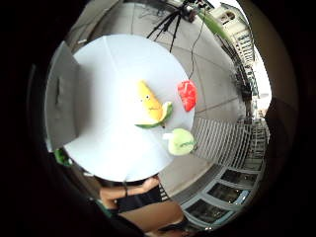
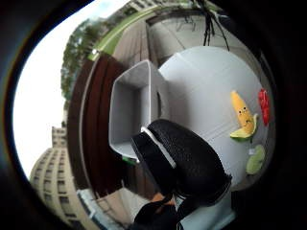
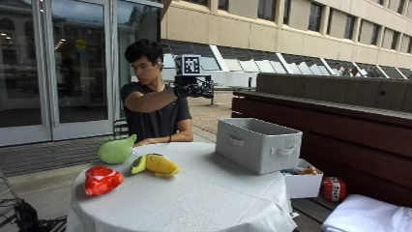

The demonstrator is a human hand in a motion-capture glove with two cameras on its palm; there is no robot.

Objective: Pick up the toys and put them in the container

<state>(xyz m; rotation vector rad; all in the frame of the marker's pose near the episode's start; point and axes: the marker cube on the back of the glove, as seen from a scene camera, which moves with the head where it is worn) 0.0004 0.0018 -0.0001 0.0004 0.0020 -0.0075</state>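
Note:
Three plush toys lie on the round white-clothed table (image 3: pixel 212 198): a red one (image 3: pixel 102 180) near the front edge, a yellow corn cob with green leaves (image 3: pixel 157 164) in the middle, and a green one (image 3: pixel 116 150) close to the person. A grey fabric container (image 3: pixel 257 144) with handles stands open on the table's far right. My gloved right hand (image 3: pixel 193 88) is raised high above the table, fingers spread, holding nothing. The palm views look down on the corn (image 1: pixel 150 104), red toy (image 1: pixel 187 95), green toy (image 1: pixel 180 141), container (image 2: pixel 132 110) and my glove (image 2: pixel 184 165).
The person's bare left hand (image 3: pixel 145 141) rests at the table edge beside the green toy. A small white box (image 3: pixel 302 182) and a red ball-like thing (image 3: pixel 332 188) sit on the wooden bench (image 3: pixel 334 121) behind the table. A tripod (image 1: pixel 168 22) stands on the pavement.

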